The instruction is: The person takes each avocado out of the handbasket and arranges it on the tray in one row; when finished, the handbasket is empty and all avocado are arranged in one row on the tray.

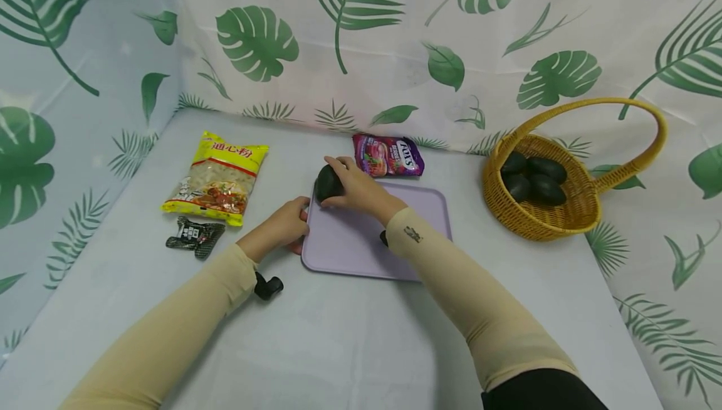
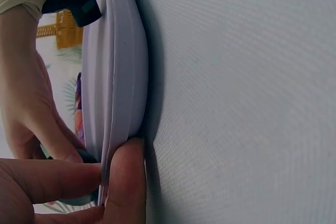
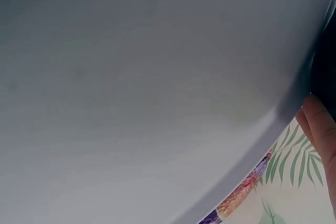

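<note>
Avocado is at the ten o'clock corner of the purple tray. Right hand grips it; left hand, at the tray's nine o'clock, pinches the rim.

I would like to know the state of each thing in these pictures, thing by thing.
Tray: face up, pinched at one edge
Left hand: pinching the tray's edge
Right hand: holding an avocado
Basket: upright, handle raised, avocados inside
Yellow bag: lying down, filled
Purple packet: lying beyond the tray
Black packet: lying beside the yellow bag
</note>
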Tool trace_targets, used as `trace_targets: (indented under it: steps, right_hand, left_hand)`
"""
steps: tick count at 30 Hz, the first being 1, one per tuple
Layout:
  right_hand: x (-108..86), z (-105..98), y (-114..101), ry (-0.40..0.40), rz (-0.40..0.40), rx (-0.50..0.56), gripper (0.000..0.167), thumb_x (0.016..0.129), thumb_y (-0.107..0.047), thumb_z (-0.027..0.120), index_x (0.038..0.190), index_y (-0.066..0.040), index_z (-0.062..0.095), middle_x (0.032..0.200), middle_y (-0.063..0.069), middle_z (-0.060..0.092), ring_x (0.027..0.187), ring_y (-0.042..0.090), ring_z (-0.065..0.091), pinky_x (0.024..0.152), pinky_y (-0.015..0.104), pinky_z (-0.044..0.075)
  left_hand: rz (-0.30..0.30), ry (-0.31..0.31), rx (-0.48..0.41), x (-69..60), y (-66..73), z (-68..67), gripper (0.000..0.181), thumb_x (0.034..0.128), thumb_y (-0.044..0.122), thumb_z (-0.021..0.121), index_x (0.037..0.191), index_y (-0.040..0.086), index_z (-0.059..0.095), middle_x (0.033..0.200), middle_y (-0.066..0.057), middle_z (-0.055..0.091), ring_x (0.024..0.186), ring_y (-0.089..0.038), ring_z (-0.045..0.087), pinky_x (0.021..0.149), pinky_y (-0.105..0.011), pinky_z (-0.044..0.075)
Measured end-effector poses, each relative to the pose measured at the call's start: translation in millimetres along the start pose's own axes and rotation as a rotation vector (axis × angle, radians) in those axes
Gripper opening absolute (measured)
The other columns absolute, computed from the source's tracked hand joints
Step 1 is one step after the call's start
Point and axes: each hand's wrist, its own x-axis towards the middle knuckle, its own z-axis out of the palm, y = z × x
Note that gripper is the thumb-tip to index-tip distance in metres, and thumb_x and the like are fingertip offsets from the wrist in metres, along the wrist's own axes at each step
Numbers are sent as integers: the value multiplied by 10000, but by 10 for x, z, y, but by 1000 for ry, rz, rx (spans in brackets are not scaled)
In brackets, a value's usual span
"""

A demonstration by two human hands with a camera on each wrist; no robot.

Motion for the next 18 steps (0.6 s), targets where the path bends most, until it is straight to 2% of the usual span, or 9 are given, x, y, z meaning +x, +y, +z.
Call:
trace_targets:
  steps: [7, 12, 18]
  right_hand:
    - [-29, -12, 50, 5, 13, 6, 1010, 801, -474, 787, 1586, -208, 209, 1560, 187, 247, 1326, 406, 444, 1074, 544, 447]
    - [-52, -14, 88, 9, 18, 3, 1022, 788, -499, 789, 1585, -220, 213, 1561, 184, 248, 1331, 393, 438, 1077, 541, 444]
    - [-90, -32, 114, 8, 24, 0, 1019, 778, -491, 801, 1576, -188, 244, 1533, 190, 280, 1294, 376, 470, 1062, 531, 460]
  left_hand:
    - [2, 4, 8, 5, -8, 8, 737, 842, -100, 499, 1529, 8, 256, 1064, -147, 430, 772, -257, 574, 519, -346, 614]
    - [3, 3, -12, 11, -14, 7, 742, 834, -109, 492, 1527, 5, 254, 1063, -149, 427, 788, -254, 564, 520, -351, 615]
    - [-2, 7, -20, 10, -20, 12, 734, 834, -110, 488, 1522, 8, 262, 1075, -154, 432, 818, -269, 570, 525, -359, 618]
